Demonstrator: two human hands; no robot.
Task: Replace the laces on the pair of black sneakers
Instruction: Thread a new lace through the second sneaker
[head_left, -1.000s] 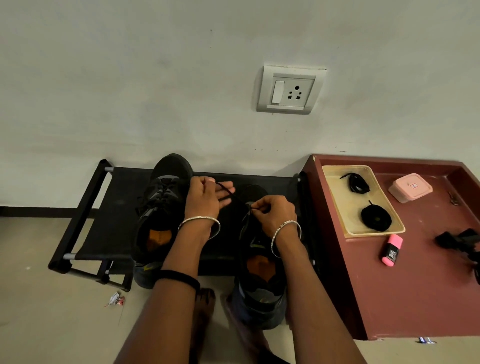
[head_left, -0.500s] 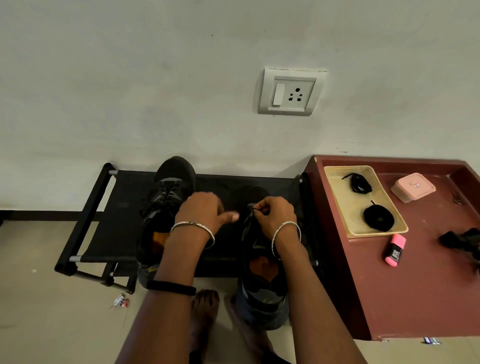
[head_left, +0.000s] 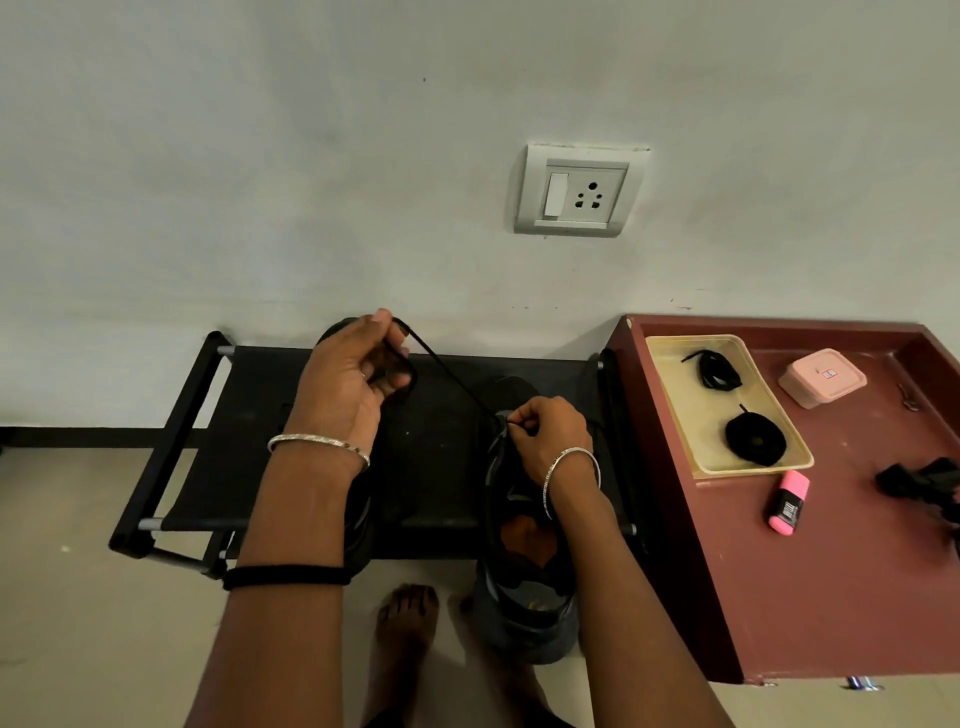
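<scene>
On the black rack (head_left: 260, 431), right sneaker (head_left: 524, 571): my left hand (head_left: 348, 384) grips the lace (head_left: 452, 384) taut, right hand (head_left: 545, 431) pinches it at the eyelets; I pull straight and steady, bracing the shoe

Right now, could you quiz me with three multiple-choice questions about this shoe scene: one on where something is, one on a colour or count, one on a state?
1. Where does the pink highlighter lie?
A. in the tray
B. on the maroon table, just outside the tray
C. on the floor

2. How many lace bundles are in the beige tray?
A. two
B. four
C. none

3. The lace between the hands is:
A. slack on the floor
B. cut in two
C. pulled taut

Answers: 1 B, it rests on the maroon table beside the tray's near corner. 2 A, two black bundles show. 3 C, it runs straight from left hand to right hand.
</scene>
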